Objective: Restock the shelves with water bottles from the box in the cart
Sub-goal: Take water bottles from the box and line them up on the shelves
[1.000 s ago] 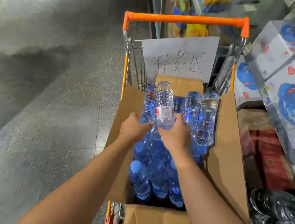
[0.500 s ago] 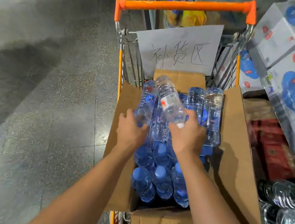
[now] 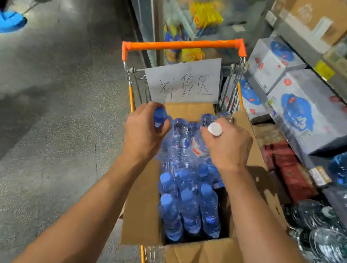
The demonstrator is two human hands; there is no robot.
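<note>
Two bare forearms reach forward from the lower edge of the view, each ending in a bare hand: the left hand (image 3: 145, 131) and the right hand (image 3: 226, 146). No sleeve shows on either arm. Wrists and fingers (image 3: 235, 128) carry no watch, ring or glove. The fingernails are short.
</note>
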